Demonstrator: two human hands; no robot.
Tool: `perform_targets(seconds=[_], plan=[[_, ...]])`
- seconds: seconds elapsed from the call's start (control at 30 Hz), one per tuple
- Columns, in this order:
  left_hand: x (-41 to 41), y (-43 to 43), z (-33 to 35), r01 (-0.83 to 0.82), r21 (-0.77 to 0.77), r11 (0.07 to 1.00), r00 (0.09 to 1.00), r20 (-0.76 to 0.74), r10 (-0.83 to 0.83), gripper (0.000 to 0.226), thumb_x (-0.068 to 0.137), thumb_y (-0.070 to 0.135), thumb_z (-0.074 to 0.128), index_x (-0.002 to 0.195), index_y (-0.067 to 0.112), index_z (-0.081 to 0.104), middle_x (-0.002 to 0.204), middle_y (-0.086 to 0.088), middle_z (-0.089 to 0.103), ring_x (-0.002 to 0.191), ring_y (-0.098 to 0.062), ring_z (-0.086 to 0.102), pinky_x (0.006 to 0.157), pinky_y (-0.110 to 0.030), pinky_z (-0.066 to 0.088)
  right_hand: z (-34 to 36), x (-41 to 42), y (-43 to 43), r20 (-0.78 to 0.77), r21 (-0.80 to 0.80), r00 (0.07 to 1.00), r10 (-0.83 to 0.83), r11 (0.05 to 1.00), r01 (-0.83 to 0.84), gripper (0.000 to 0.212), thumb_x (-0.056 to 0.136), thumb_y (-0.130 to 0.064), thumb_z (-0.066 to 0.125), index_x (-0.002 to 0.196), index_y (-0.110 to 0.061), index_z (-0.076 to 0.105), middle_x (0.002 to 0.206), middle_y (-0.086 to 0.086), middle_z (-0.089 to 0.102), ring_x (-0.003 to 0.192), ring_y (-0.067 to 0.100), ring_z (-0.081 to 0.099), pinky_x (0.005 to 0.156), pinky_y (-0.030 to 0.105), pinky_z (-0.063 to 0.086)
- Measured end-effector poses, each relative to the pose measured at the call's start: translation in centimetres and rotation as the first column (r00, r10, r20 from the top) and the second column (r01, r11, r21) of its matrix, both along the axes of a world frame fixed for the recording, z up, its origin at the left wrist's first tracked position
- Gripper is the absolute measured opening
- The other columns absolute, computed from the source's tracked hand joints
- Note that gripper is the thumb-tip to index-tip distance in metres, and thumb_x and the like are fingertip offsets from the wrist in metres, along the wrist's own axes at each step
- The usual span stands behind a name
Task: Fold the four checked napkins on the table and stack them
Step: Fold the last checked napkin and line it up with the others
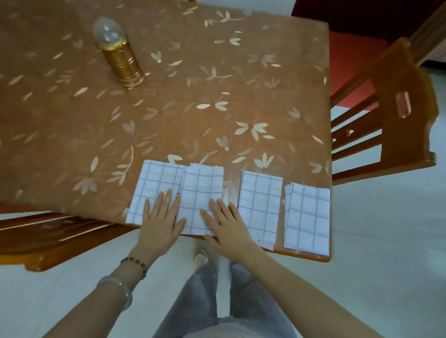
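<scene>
Both hands are lying flat with fingers straight, the left hand (162, 217) pressing the leftmost napkin (153, 181) and the right hand (225, 224) pressing the second napkin (201, 185), while the third napkin (260, 203) and fourth napkin (307, 217) are lying rightward of the nearer right hand, all with long axes pointing away from the worktop's (168, 103) near edge.

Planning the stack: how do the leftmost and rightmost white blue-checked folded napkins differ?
The leftmost checked napkin lies under the left hand, its edge overlapped by the second napkin; the rightmost checked napkin lies untouched, apart from the third napkin. Both are folded rectangles.
</scene>
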State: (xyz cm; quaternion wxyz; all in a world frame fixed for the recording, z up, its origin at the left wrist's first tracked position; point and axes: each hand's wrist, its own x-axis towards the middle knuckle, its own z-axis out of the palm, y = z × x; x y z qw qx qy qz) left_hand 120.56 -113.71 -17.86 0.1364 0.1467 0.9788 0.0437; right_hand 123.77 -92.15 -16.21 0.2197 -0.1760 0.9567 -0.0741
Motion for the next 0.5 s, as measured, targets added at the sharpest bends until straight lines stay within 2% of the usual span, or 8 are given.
perform_targets(seconds=[0.07,0.17,0.23,0.5], plan=[[0.0,-0.4,-0.7,0.035,-0.027,0.999,0.999,0.025,-0.035,0.069,0.098,0.059,0.01,0.149,0.017,0.031,0.153,-0.014,0.036,0.141,-0.034,0.032,0.113,-0.057,0.014,-0.2,-0.4,-0.8,0.018,0.025,1.0,0.014,1.0,-0.014,0.072,0.087,-0.055,0.014,0.147,-0.021,0.033,0.154,0.014,0.026,0.142,0.034,0.024,0.112,0.05,0.008],[0.0,-0.6,-1.9,0.055,-0.044,0.998,0.996,0.069,-0.052,0.072,0.097,0.063,0.009,0.15,0.019,0.029,0.154,-0.012,0.033,0.142,-0.034,0.03,0.111,-0.06,0.017,-0.5,-0.6,-0.9,-0.004,0.051,0.999,0.035,0.998,-0.035,0.083,0.079,-0.059,-0.007,0.152,-0.023,0.009,0.16,0.011,-0.002,0.147,0.03,-0.004,0.112,0.046,-0.014],[0.0,-0.6,-2.3,0.059,-0.049,0.997,0.995,0.084,-0.054,0.073,0.096,0.064,0.011,0.15,0.02,0.029,0.155,-0.012,0.032,0.142,-0.035,0.029,0.111,-0.06,0.015,-0.7,-0.5,-0.6,-0.006,0.05,1.0,0.024,0.998,-0.023,0.083,0.078,-0.06,-0.01,0.152,-0.024,0.005,0.16,0.01,-0.006,0.146,0.029,-0.009,0.112,0.046,-0.015],[-0.5,0.4,-2.5,0.102,-0.05,0.993,0.992,0.085,-0.098,0.071,0.095,0.063,0.018,0.151,0.021,0.026,0.155,-0.012,0.03,0.142,-0.035,0.028,0.11,-0.059,0.014,-0.9,0.1,0.1,-0.02,0.077,1.0,-0.018,0.997,0.019,0.074,0.086,-0.058,-0.002,0.152,-0.025,0.005,0.16,0.009,-0.004,0.146,0.028,-0.009,0.111,0.046,-0.019]])
